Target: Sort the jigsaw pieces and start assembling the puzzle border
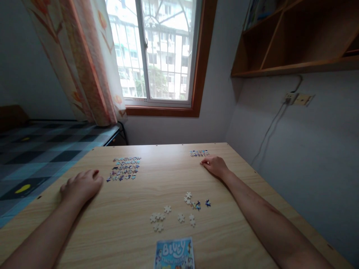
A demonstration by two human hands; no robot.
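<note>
My right hand (214, 165) is over the far right of the table, thumb and fingertips pinched on a small jigsaw puzzle piece (201, 163) that mostly hides behind them. Just beyond it lie short rows of puzzle pieces (199, 153). My left hand (81, 185) rests palm down on the left side of the table, fingers loosely spread and nothing seen in them. To its right is a larger block of puzzle pieces in rows (125, 170), picture side up. Several loose pieces (159, 216) are scattered nearer me, mostly pale backs, with a blue piece (208, 203) face up.
A blue "Bluey" puzzle box or card (174, 254) lies at the near edge of view on the wooden table (134, 239). A bed with checked cover (56, 149) stands left, a wall right. A window (165, 52) and curtain (81, 63) are behind; shelves (288, 67) hang upper right.
</note>
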